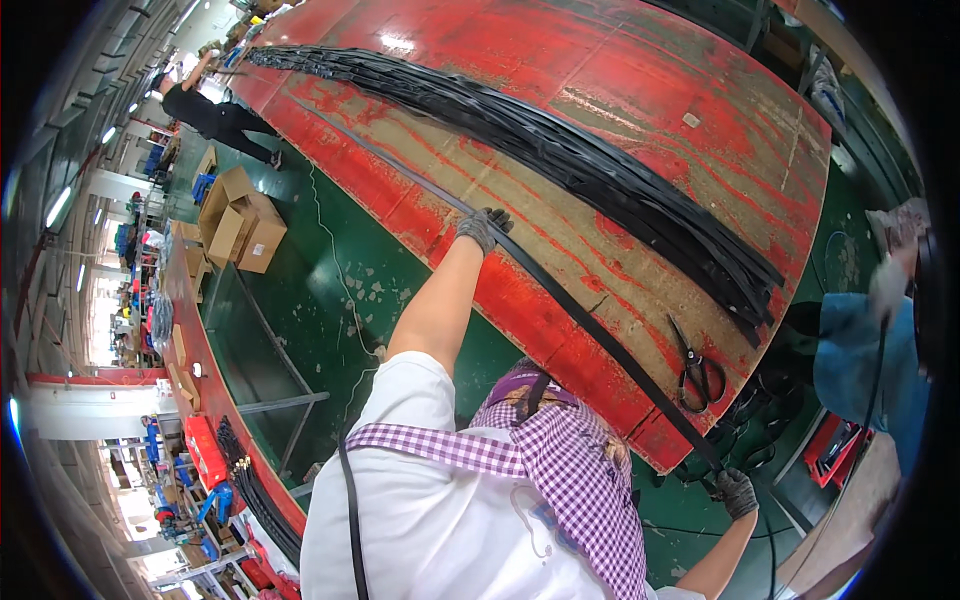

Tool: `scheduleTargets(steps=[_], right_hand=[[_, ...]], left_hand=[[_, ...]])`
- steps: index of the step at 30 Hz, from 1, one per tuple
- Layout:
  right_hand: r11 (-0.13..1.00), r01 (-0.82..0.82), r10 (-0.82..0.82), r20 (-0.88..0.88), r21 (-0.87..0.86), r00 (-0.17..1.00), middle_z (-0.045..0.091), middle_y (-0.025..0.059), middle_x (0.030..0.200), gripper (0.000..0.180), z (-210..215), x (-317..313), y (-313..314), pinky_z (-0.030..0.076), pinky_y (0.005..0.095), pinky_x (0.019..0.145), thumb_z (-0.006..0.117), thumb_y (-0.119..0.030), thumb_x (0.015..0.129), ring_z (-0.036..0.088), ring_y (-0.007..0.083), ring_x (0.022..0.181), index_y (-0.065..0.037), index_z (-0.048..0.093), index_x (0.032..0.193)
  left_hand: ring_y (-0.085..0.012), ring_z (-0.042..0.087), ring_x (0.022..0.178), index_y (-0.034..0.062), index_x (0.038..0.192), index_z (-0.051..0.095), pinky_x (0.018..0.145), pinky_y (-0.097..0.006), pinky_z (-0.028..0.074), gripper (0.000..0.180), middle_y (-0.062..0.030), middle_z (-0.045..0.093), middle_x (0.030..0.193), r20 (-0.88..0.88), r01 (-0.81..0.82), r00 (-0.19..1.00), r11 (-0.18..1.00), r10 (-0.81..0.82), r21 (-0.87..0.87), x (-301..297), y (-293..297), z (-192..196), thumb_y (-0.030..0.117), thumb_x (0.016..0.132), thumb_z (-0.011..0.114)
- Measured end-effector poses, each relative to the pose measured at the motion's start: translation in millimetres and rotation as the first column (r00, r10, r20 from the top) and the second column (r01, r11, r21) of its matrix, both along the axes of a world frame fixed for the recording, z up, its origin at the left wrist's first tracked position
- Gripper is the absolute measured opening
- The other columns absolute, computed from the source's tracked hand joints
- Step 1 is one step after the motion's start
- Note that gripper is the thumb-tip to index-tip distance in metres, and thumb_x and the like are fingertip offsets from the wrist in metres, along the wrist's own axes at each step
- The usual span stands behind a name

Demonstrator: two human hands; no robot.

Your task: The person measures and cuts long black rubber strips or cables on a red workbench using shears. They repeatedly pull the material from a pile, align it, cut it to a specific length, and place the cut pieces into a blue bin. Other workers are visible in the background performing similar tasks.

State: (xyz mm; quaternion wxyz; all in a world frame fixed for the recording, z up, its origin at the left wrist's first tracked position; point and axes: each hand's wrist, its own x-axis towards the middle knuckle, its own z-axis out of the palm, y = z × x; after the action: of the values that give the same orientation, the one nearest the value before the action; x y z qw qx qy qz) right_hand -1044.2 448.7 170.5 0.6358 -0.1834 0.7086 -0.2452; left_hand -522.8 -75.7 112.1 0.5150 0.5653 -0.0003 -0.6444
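Strip [590, 325] stretched between both gloved grips.

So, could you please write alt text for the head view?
Gloved left hand rests on a long black strip along a red table; gloved right hand grips it past the corner. A bundle of black strips and scissors lie nearby.

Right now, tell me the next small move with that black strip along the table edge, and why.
Probably draw the right hand back a little to pull the long black strip taut. The left hand already presses it onto the red table near the edge, while the right grip holds its far end off the table corner, below the scissors.
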Motion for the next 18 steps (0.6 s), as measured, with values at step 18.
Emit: scheduleTargets(steps=[18], right_hand=[[0.979,-0.036,0.048,-0.057,0.198,0.997,0.054,0.0032,0.058,0.018,-20.7,15.2,14.9,0.041,0.0272,0.044,0.058,-0.021,0.079,0.049,0.0122,0.046,-0.004,0.056,0.073]], left_hand=[[-0.0292,0.055,0.069,0.0059,0.095,0.042,0.064,-0.05,0.049,0.014,-0.0149,0.054,0.082,-0.049,-0.022,0.999,0.999,0.023,0.023,26.8,35.6,-71.4,0.015,0.085,0.043]])
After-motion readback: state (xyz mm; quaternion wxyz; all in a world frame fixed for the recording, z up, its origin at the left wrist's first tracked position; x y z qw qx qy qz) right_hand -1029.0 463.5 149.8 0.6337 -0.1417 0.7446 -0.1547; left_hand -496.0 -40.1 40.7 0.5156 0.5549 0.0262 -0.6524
